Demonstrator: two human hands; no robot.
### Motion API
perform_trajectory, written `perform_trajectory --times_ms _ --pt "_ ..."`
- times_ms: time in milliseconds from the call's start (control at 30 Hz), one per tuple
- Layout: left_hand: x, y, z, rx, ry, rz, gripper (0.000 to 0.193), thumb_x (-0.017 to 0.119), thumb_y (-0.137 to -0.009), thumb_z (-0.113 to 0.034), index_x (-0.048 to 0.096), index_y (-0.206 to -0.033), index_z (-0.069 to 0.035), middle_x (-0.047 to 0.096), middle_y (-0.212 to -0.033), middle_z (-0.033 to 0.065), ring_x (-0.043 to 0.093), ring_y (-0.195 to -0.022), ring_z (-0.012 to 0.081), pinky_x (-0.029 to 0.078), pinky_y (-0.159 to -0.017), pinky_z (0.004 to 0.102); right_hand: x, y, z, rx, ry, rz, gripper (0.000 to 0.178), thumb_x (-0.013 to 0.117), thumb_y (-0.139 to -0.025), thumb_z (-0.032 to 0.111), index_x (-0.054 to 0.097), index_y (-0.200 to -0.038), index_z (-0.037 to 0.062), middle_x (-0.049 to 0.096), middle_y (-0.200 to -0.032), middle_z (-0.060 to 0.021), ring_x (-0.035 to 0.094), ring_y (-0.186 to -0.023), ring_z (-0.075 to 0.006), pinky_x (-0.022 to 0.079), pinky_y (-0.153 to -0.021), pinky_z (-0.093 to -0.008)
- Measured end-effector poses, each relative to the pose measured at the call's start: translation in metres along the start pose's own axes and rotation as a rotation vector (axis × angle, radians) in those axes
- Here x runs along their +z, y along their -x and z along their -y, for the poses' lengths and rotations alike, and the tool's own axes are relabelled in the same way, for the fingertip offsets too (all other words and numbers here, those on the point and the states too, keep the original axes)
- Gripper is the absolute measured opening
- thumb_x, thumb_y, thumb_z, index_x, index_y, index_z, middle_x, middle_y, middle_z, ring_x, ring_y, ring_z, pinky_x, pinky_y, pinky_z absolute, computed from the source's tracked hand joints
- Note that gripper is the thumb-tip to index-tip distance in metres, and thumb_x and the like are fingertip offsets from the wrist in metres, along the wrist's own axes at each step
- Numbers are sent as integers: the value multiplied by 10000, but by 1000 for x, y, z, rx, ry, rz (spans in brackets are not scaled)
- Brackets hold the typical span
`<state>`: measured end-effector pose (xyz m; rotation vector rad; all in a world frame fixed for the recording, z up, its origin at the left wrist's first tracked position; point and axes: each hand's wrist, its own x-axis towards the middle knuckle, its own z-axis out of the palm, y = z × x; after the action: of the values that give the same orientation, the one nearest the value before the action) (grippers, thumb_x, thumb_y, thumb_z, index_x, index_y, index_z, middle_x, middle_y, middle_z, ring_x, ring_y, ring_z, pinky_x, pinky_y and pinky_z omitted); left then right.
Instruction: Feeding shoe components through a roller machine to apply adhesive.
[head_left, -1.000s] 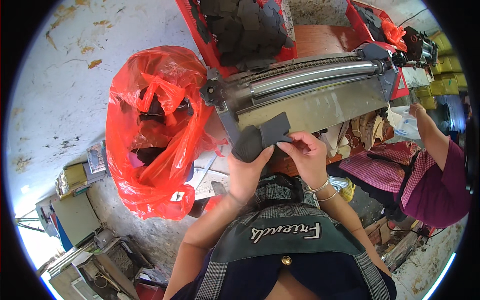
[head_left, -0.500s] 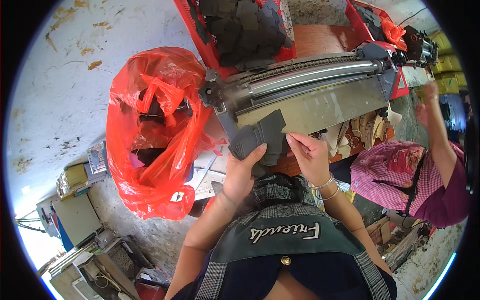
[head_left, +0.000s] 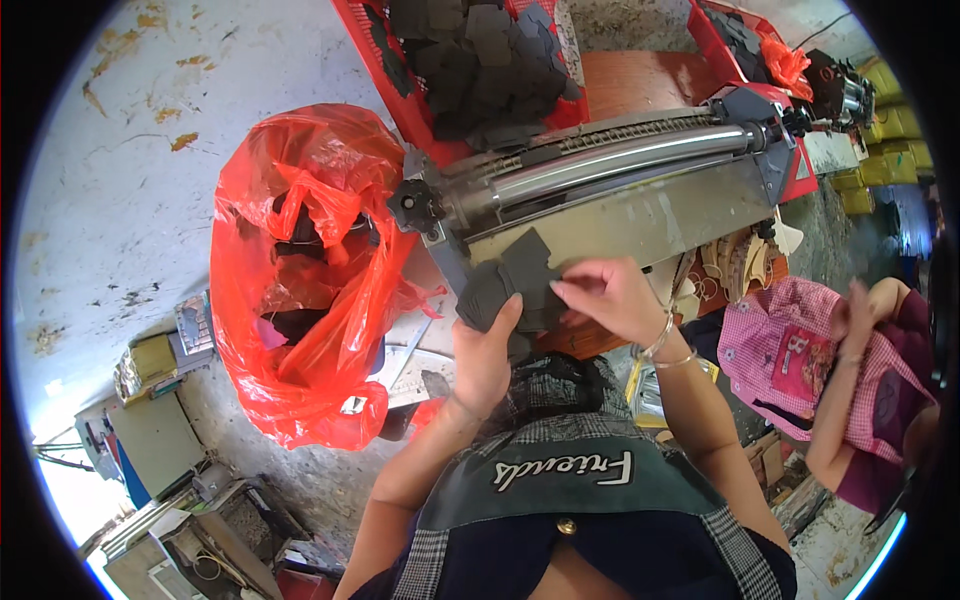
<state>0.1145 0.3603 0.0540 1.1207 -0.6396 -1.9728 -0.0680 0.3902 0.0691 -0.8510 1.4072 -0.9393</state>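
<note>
My left hand (head_left: 484, 352) grips a fanned stack of dark grey flat cut pieces (head_left: 522, 268), thumb on top. The stack is over the near left part of a roller machine's metal feed plate (head_left: 640, 222). My right hand (head_left: 612, 302) is at the stack's right edge, thumb and fingers drawn together in a pinch. Whether a single piece is between those fingertips is hidden. Beyond the plate runs a shiny steel roller (head_left: 625, 163), with a dark knob (head_left: 415, 205) at its left end. A small dark patch (head_left: 543, 155) shows just behind the roller.
Left of the machine stands an open red plastic bag (head_left: 235, 340). A red crate (head_left: 385, 75) full of dark pieces is behind it, and another red crate (head_left: 708, 40) at far right. Tan pieces (head_left: 735, 262) hang below the plate. A co-worker in a pink checked apron (head_left: 765, 335) is at right.
My right hand has shifted slightly left over the stack, its back turned further up. A dark patch has appeared behind the roller. The co-worker's arms have come down.
</note>
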Motion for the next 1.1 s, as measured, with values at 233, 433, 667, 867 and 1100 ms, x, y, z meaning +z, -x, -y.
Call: perform_trajectory --times_ms 233,433,667,867,1100 --pt "-3 -2 -3 -37 -22 -4 211 561 -899 -15 568 -1106 25 657 -1009 107 667 -835 203 564 -696 327 -22 -10 -2 110 -80 -199 181 592 -902 88 637 -952 -80 671 -795 -128 677 -639 -170 553 -529 -249" --pt "-2 -5 6 14 -42 16 220 553 -902 -6 569 -1119 19 657 -1015 107 660 -853 189 558 -716 321 1 2 8 106 -54 -53 193 587 -906 90 610 -918 -102 655 -758 -115 670 -601 -165 552 -518 -244" --pt "1 -6 0 -6 -70 19 225 551 -907 -5 564 -1129 24 654 -1020 97 655 -848 184 556 -724 317 -29 -19 -14 79 161 -305 227 593 -916 166 628 -857 -51 654 -695 -65 669 -603 -140 518 -502 -250" --pt "-5 -5 -1 24 -96 7 239 554 -911 -6 558 -1149 19 650 -1027 87 649 -863 172 552 -724 313 0 2 6 86 21 -2 243 598 -920 175 621 -825 -47 648 -674 -60 659 -588 -125 521 -489 -244" --pt "10 -6 1 82 -37 -76 234 600 -896 -25 574 -1125 10 633 -1028 45 592 -894 108 495 -787 258 -5 -20 8 18 35 -225 222 629 -903 160 641 -867 -59 659 -724 -77 640 -576 -117 520 -501 -232"
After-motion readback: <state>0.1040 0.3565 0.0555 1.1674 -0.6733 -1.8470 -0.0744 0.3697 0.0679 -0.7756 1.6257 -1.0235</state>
